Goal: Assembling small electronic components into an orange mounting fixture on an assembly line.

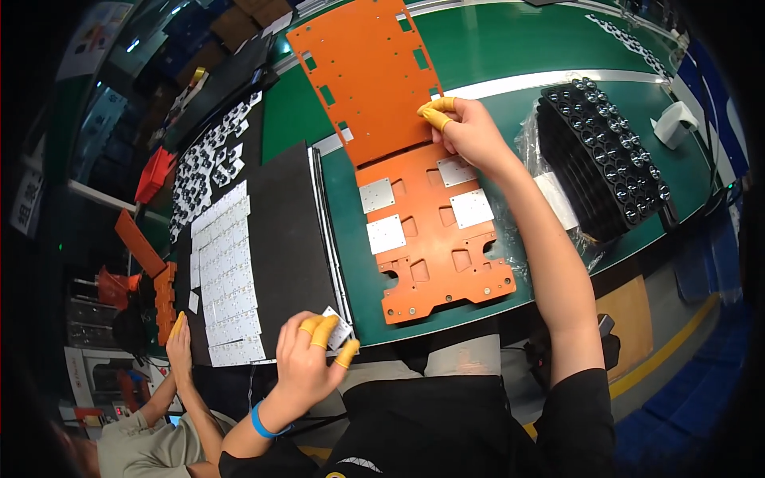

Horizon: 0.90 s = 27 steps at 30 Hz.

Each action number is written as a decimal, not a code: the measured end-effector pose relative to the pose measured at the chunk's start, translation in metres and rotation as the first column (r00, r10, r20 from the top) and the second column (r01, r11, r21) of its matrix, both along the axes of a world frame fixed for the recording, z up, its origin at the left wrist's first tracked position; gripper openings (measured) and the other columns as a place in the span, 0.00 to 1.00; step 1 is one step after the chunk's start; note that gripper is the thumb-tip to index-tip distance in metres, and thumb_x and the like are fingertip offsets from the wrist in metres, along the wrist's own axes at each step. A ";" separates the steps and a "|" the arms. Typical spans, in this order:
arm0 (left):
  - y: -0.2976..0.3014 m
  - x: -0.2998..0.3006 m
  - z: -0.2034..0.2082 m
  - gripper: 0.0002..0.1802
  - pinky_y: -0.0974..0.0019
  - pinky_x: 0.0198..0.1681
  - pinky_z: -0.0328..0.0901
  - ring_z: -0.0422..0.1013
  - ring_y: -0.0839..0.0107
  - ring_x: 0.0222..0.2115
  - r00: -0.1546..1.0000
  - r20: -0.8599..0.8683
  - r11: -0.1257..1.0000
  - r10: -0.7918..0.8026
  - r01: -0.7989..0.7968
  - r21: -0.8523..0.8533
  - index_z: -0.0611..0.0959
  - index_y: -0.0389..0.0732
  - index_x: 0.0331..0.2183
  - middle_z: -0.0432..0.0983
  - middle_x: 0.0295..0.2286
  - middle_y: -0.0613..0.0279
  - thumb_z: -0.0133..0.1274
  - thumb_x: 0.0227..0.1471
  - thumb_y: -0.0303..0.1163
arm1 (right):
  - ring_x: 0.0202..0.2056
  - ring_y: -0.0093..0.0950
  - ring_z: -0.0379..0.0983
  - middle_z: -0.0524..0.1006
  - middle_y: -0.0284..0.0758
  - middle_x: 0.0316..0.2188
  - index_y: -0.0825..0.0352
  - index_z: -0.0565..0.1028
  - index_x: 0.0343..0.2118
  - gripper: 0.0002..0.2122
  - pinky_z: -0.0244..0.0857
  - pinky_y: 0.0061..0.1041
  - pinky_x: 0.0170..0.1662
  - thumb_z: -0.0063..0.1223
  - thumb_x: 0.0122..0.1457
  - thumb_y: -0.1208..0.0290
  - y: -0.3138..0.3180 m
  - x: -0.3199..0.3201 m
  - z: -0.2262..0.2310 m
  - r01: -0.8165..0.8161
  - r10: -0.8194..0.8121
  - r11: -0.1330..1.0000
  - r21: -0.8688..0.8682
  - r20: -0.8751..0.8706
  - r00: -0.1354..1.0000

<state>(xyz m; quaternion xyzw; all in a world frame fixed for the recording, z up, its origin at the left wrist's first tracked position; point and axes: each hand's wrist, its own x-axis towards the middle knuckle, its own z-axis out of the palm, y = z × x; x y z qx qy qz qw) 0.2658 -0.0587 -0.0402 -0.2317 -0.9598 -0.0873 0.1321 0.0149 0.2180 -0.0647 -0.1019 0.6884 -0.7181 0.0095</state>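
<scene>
The left hand [307, 362], yellow covers on its fingertips, grips a small white square plate [339, 325] between thumb and fingers, near the front corner of a black flat sheet stack [291, 247]. White rectangular panels [227, 275] lie in rows on that stack. To its right, an orange flat lower panel [434, 275] with cutouts rests on the green surface [355, 231], bearing four white square plates [472, 209]. Farther right stand black trays of clear round parts [594, 159]. The right hand [466, 131] has thumb and finger brought together at the right edge of an orange perforated upper panel [362, 76]; whether they grip it cannot be told.
</scene>
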 end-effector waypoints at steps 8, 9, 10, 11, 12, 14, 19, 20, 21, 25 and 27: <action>0.011 0.001 0.019 0.12 0.63 0.31 0.67 0.73 0.60 0.29 0.978 -0.142 0.988 -0.153 0.148 -0.044 0.81 0.32 0.28 0.74 0.26 0.53 0.60 0.34 0.25 | 0.16 0.12 0.57 0.69 0.26 0.18 0.72 0.74 0.38 0.08 0.52 0.13 0.18 0.49 0.60 0.72 -0.001 -0.005 -0.003 0.019 -0.017 0.999 0.028 -0.055 0.998; 0.015 -0.009 0.032 0.13 0.63 0.30 0.67 0.73 0.59 0.29 0.959 -0.231 0.986 -0.166 0.163 -0.032 0.82 0.34 0.29 0.73 0.26 0.54 0.61 0.32 0.24 | 0.16 0.12 0.58 0.69 0.26 0.18 0.72 0.75 0.37 0.08 0.52 0.13 0.18 0.49 0.60 0.72 -0.002 -0.004 -0.005 0.026 -0.026 1.000 0.010 -0.048 0.998; 0.013 -0.022 0.044 0.15 0.62 0.28 0.66 0.71 0.58 0.27 0.926 -0.332 0.983 -0.182 0.163 -0.083 0.83 0.34 0.29 0.71 0.24 0.56 0.61 0.30 0.23 | 0.16 0.12 0.59 0.70 0.26 0.18 0.72 0.75 0.37 0.08 0.52 0.14 0.18 0.50 0.60 0.72 -0.001 -0.003 -0.005 0.041 -0.040 0.999 0.017 -0.051 0.998; 0.012 -0.035 0.054 0.18 0.62 0.24 0.63 0.67 0.58 0.24 0.881 -0.442 0.983 -0.167 0.112 -0.148 0.83 0.35 0.30 0.68 0.23 0.57 0.61 0.28 0.23 | 0.16 0.12 0.60 0.70 0.26 0.18 0.71 0.75 0.37 0.08 0.53 0.14 0.18 0.50 0.60 0.72 0.003 -0.002 -0.006 0.068 -0.067 0.997 0.030 -0.051 0.996; 0.009 -0.054 0.062 0.17 0.62 0.21 0.58 0.64 0.59 0.20 0.844 -0.513 0.984 -0.157 0.090 -0.154 0.83 0.35 0.31 0.66 0.21 0.57 0.61 0.31 0.21 | 0.17 0.13 0.61 0.70 0.27 0.18 0.72 0.76 0.37 0.08 0.54 0.14 0.19 0.50 0.60 0.72 0.003 -0.006 -0.014 0.098 -0.095 0.995 0.018 -0.117 0.989; 0.004 -0.098 0.069 0.13 0.62 0.19 0.57 0.63 0.60 0.16 0.809 -0.582 0.996 -0.085 0.056 -0.069 0.83 0.35 0.32 0.65 0.17 0.58 0.60 0.38 0.20 | 0.18 0.13 0.63 0.72 0.28 0.18 0.72 0.76 0.38 0.09 0.55 0.15 0.19 0.51 0.59 0.72 0.002 -0.006 -0.018 0.111 -0.107 0.994 0.019 -0.141 0.984; 0.010 -0.212 0.067 0.12 0.76 0.21 0.60 0.66 0.86 0.19 0.863 -0.361 0.829 0.352 -0.108 0.549 0.83 0.34 0.39 0.80 0.24 0.62 0.55 0.54 0.29 | 0.20 0.14 0.66 0.73 0.29 0.19 0.74 0.76 0.37 0.10 0.58 0.17 0.21 0.53 0.58 0.72 -0.001 -0.006 -0.020 0.140 -0.140 0.990 -0.013 -0.147 0.979; 0.007 -0.238 0.055 0.12 0.77 0.20 0.59 0.66 0.85 0.18 0.865 -0.360 0.745 0.349 -0.022 0.667 0.83 0.34 0.39 0.80 0.24 0.63 0.54 0.54 0.29 | 0.20 0.14 0.66 0.73 0.29 0.19 0.74 0.76 0.37 0.10 0.58 0.17 0.21 0.53 0.58 0.72 0.001 -0.007 -0.020 0.161 -0.159 0.987 -0.001 -0.147 0.976; -0.002 -0.261 0.039 0.12 0.77 0.19 0.59 0.66 0.84 0.17 0.863 -0.360 0.642 0.354 0.055 0.764 0.83 0.34 0.39 0.80 0.24 0.63 0.54 0.55 0.29 | 0.20 0.14 0.66 0.73 0.29 0.19 0.74 0.76 0.37 0.10 0.58 0.16 0.21 0.53 0.58 0.72 0.000 -0.009 -0.020 0.163 -0.164 0.986 -0.017 -0.144 0.976; -0.017 -0.293 -0.029 0.13 0.77 0.16 0.59 0.70 0.78 0.15 0.911 0.219 0.165 0.348 -0.290 0.943 0.81 0.34 0.41 0.75 0.18 0.62 0.53 0.56 0.31 | 0.20 0.14 0.66 0.73 0.29 0.19 0.74 0.76 0.37 0.10 0.58 0.15 0.22 0.53 0.58 0.72 -0.002 -0.007 -0.017 0.186 -0.184 0.983 -0.007 -0.168 0.968; -0.014 -0.292 -0.044 0.14 0.78 0.16 0.59 0.71 0.76 0.16 0.934 0.187 0.220 0.303 -0.260 0.940 0.80 0.31 0.42 0.75 0.18 0.61 0.52 0.56 0.30 | 0.19 0.15 0.67 0.74 0.29 0.18 0.74 0.76 0.36 0.10 0.60 0.17 0.22 0.53 0.57 0.72 0.001 -0.017 -0.027 0.210 -0.204 0.978 0.013 -0.180 0.962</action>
